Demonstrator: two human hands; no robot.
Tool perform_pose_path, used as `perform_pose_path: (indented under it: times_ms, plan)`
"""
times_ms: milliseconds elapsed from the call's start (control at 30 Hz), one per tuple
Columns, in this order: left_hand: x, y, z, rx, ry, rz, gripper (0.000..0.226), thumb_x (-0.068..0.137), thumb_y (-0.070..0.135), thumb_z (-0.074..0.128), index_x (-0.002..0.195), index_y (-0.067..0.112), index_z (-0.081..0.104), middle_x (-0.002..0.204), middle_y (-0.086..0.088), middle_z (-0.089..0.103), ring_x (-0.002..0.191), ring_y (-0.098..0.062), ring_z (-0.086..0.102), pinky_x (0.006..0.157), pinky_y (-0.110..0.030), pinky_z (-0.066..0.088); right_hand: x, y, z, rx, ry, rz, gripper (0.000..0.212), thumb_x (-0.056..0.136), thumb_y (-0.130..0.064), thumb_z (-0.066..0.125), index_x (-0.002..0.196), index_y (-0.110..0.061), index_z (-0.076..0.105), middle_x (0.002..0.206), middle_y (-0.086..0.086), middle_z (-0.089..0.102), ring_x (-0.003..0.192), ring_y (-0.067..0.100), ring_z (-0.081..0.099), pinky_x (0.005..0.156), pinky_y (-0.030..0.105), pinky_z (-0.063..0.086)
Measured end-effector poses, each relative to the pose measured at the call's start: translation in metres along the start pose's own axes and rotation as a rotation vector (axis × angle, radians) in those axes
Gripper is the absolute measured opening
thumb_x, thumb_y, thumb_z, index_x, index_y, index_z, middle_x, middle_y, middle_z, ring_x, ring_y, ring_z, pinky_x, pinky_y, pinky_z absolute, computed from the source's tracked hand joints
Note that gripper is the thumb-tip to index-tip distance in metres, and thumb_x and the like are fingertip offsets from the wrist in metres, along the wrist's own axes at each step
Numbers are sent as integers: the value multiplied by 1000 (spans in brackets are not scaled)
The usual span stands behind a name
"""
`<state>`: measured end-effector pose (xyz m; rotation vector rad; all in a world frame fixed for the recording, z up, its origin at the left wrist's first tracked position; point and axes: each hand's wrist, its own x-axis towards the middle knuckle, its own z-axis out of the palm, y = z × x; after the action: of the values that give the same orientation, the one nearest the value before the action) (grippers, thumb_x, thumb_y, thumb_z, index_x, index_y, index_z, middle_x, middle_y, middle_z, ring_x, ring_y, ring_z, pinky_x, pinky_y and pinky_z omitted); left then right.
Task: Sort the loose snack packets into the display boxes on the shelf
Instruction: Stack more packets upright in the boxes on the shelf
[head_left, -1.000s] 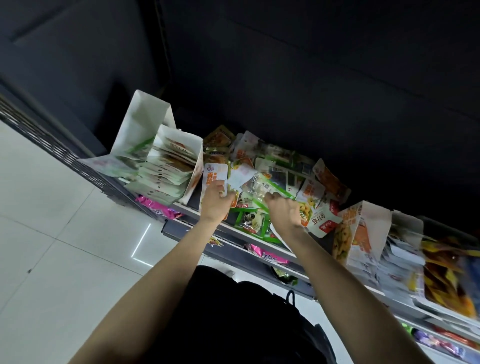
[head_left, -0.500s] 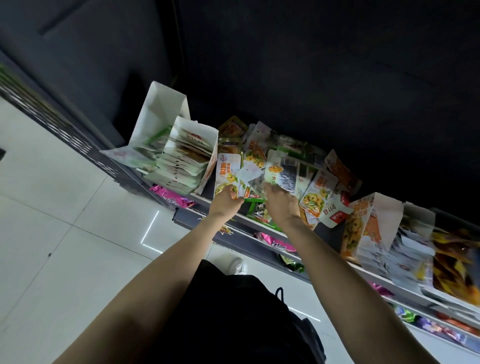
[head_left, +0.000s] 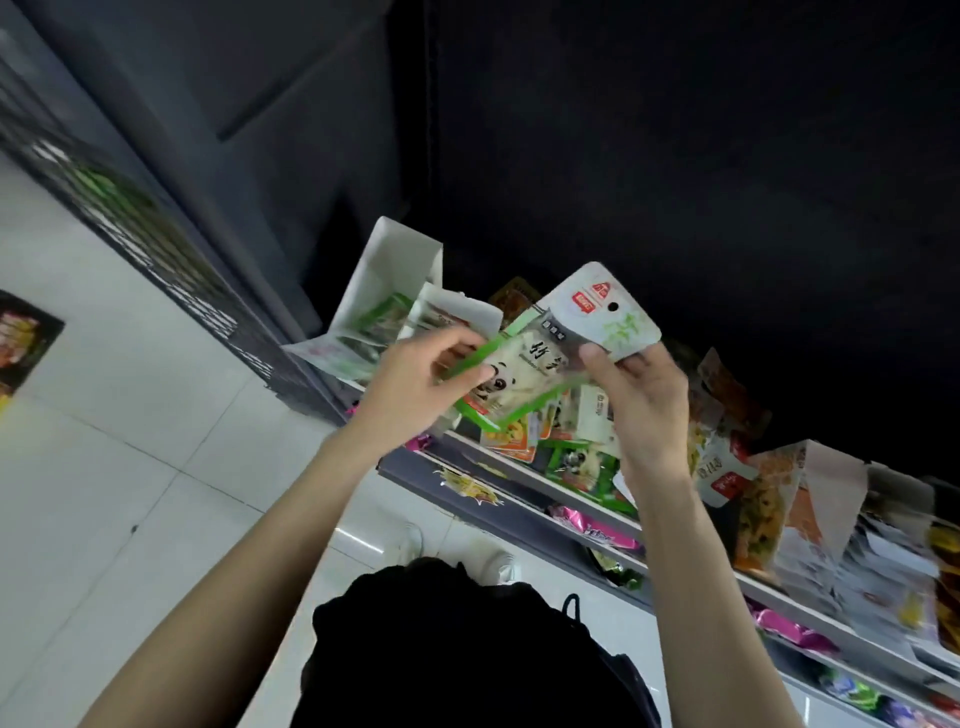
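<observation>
I hold a green-edged white snack packet with a panda picture (head_left: 524, 371) up in front of the shelf. My left hand (head_left: 415, 387) pinches its left end; my right hand (head_left: 641, 400) pinches the right side, where a second white packet with a hang hole (head_left: 605, 312) fans out behind. Several loose packets (head_left: 566, 452) lie on the shelf below the hands. A white display box (head_left: 395, 275) with green packets stands at the shelf's left end. An orange display box (head_left: 779, 499) stands to the right.
The grey shelf edge (head_left: 524, 480) runs diagonally down to the right, with lower shelves holding pink and green packets (head_left: 597, 530). More stacked packets (head_left: 893, 566) fill the far right. White tiled floor (head_left: 130, 415) spreads left; a dark wall rises behind the shelf.
Both hands have lifted off the shelf pile and risen, bringing the panda packet and a white packet up between them. The view has moved closer to the shelf.
</observation>
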<state>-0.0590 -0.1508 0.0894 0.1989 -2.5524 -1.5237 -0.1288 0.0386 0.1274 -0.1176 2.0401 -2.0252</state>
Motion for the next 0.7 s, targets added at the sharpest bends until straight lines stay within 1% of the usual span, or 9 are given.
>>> perform_pose_path:
  times_ms: [133, 233, 267, 367, 500, 567, 600, 667, 700]
  plan:
    - [11, -31, -68, 313, 355, 176, 27, 84, 35, 65, 94, 10, 69, 91, 3, 69, 81, -11, 63, 75, -33, 54, 10, -2, 60, -250, -84, -216, 12, 85, -14, 69, 95, -17, 63, 90, -10, 69, 86, 2, 68, 76, 21, 55]
    - [21, -59, -90, 385, 560, 137, 24, 85, 30, 67, 96, 9, 70, 96, -2, 68, 88, -19, 61, 76, -39, 52, 18, 14, 111, -375, -13, -417, 12, 87, -12, 67, 97, -8, 64, 82, -20, 63, 77, -12, 63, 70, 8, 50]
    - [23, -65, -92, 375, 590, 115, 24, 86, 29, 67, 99, 10, 70, 98, -3, 67, 90, -20, 61, 77, -39, 52, 21, 20, 124, -418, 13, -481, 12, 88, -12, 67, 97, -6, 64, 80, -18, 63, 75, -11, 62, 66, 8, 50]
    - [22, -76, -84, 301, 568, 33, 26, 87, 24, 65, 110, 11, 67, 106, -5, 64, 91, -20, 62, 78, -39, 54, 31, 43, 149, -527, 55, -577, 9, 88, -10, 66, 93, -4, 64, 76, -2, 69, 68, 5, 65, 58, 16, 53]
    - [19, -87, -78, 98, 489, -82, 34, 88, 12, 64, 121, 10, 60, 114, -6, 61, 97, -11, 62, 89, -34, 53, 40, 69, 169, -739, 34, -719, 3, 83, -5, 66, 85, -4, 64, 65, 6, 67, 53, 19, 65, 42, 29, 52]
    - [17, -89, -79, -2, 384, -185, 43, 89, 8, 62, 130, 9, 52, 115, -7, 61, 99, -7, 58, 93, -23, 49, 43, 77, 178, -869, -30, -796, 14, 73, 5, 71, 83, -3, 64, 61, 5, 64, 47, 18, 61, 38, 23, 48]
    - [15, -90, -80, -29, 330, -246, 45, 90, 9, 60, 134, 10, 48, 113, -5, 61, 98, -6, 56, 88, -16, 47, 43, 79, 182, -940, -67, -826, 22, 66, 9, 73, 82, -4, 64, 61, 3, 63, 47, 17, 59, 39, 20, 44]
    - [10, -93, -83, -38, 272, -333, 41, 91, 11, 57, 131, 15, 48, 105, -2, 61, 94, -9, 56, 80, -19, 45, 42, 86, 188, -1054, -127, -860, 34, 53, 12, 74, 80, -7, 65, 65, 2, 63, 51, 17, 60, 42, 18, 42]
    - [7, -98, -85, -38, 261, -364, 38, 91, 11, 56, 128, 16, 49, 102, -2, 61, 93, -11, 57, 81, -23, 45, 43, 90, 191, -1098, -156, -860, 38, 49, 12, 75, 80, -8, 65, 68, 2, 65, 55, 18, 61, 43, 20, 45]
